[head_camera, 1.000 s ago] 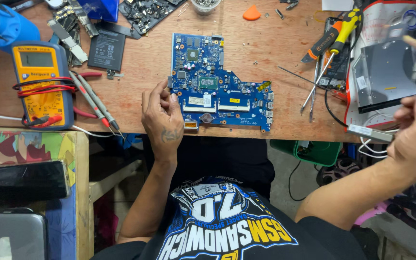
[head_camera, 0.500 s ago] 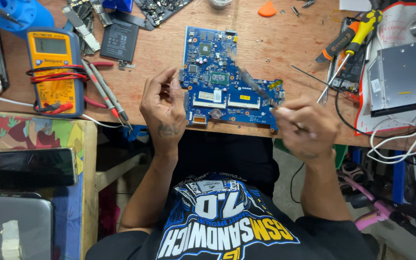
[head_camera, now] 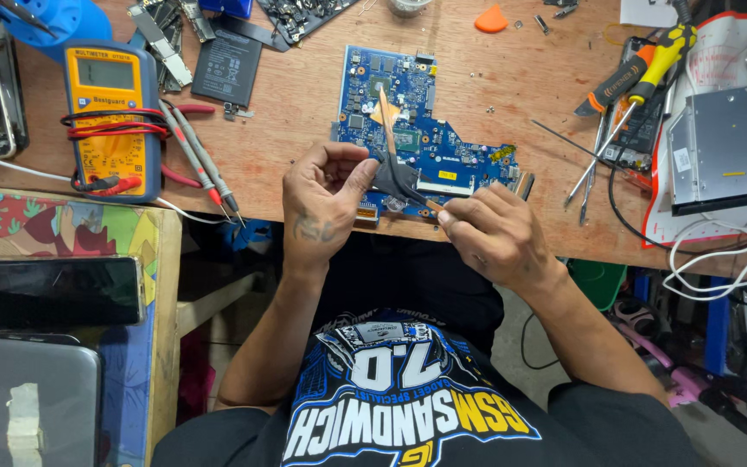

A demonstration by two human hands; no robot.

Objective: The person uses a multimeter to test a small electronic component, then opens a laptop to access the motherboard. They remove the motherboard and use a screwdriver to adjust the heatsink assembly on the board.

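**Both hands on a heat pipe over the blue board**

Left hand (head_camera: 326,203): fingers curled, thumb and fingertips pinching the dark plate end of a heat pipe (head_camera: 393,164). Right hand (head_camera: 494,233): thumb and forefinger pinched on the near, lower end of the same part. Part is held between the two hands, just above the near edge of the bench (head_camera: 287,112). Its copper strip runs up and away from the hands, across the board (head_camera: 417,130).

Board: blue, irregular outline, lying flat on the wood, its near edge partly hidden behind the hands. Whether the plate touches the board cannot be told.

Left of the hands: two red-handled probes (head_camera: 205,164) lying slantwise, tips toward the bench edge. Beyond them a yellow meter (head_camera: 112,121) in a blue case, red and black leads wrapped round its middle. A dark flat battery (head_camera: 226,69) lies above the probes, near more loose circuit parts along the far edge.

Right of the hands: a yellow-and-black screwdriver (head_camera: 641,82) lying slantwise, with thin metal tools beside it. Further right a grey drive (head_camera: 724,147) on a white sheet, white cables (head_camera: 719,259) looping below it over the bench edge. An orange pick (head_camera: 492,19) lies near the far edge.

Lower left, on a patterned side surface: a dark phone (head_camera: 54,291), screen off.
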